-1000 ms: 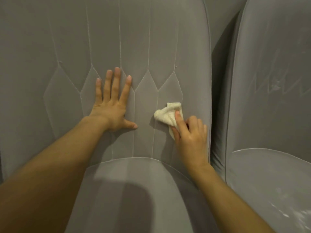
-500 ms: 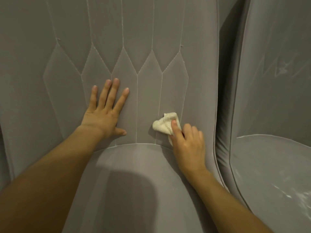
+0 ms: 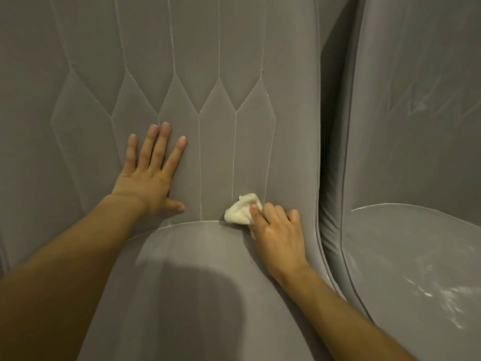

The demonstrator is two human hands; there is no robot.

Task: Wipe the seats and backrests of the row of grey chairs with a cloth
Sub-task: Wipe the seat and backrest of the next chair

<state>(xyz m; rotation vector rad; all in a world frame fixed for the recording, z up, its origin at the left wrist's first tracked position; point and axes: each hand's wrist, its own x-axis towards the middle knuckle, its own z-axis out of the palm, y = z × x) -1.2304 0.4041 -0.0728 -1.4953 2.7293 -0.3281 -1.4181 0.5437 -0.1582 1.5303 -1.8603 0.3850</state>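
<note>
Hands on the backrest (image 3: pixel 234 61) — left hand (image 3: pixel 148 175) flat with fingers spread, right hand (image 3: pixel 278 235) clutching the bunched cloth (image 3: pixel 240 213).
Cloth is pressed low on the backrest, right of centre, just where it meets the seat (image 3: pixel 195 282) — by my judgement this backrest is nearly covered and its seat is not yet wiped. The neighbouring chair (image 3: pixel 416 126) shows pale smears, so it likely awaits cleaning too.

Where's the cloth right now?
Mid-frame in the head view: the right hand holds the cloth against the left chair's backrest, just above the seat.
</note>
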